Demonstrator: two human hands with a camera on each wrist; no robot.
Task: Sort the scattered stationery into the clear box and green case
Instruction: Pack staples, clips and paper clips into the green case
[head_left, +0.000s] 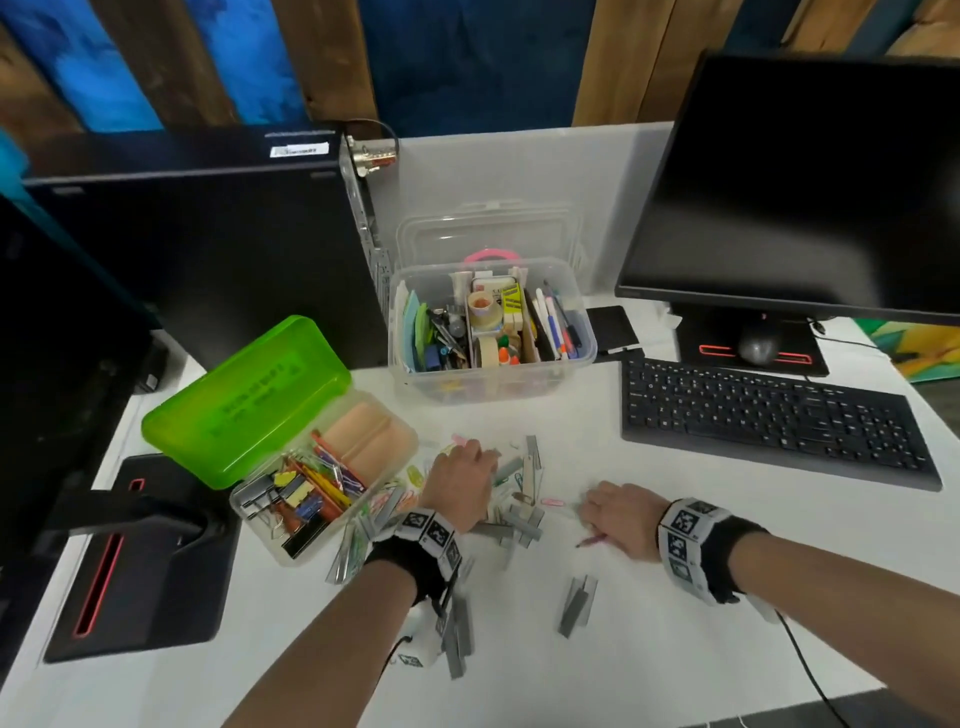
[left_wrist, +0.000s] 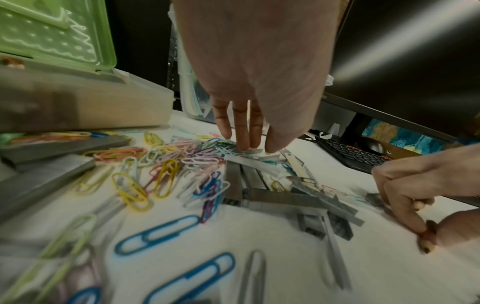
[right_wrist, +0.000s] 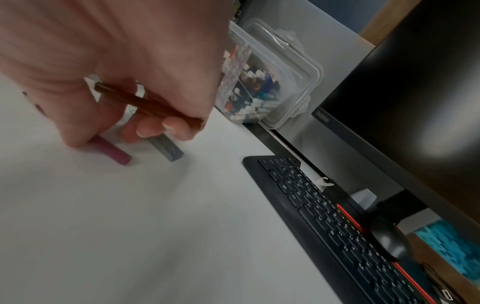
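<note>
The green case lies open at the left, its base holding clips and an eraser. Behind the pile stands the clear box, full of stationery. Coloured paper clips and grey staple strips are scattered on the white table. My left hand reaches over the pile with straight fingers, the tips touching a staple strip. My right hand curls round a thin dark red pencil; its fingertips press on a pink stick and a grey staple strip.
A black keyboard, a mouse and a monitor fill the right side. A black computer tower stands behind the green case, and a monitor base lies at the left. More staple strips lie near the front edge.
</note>
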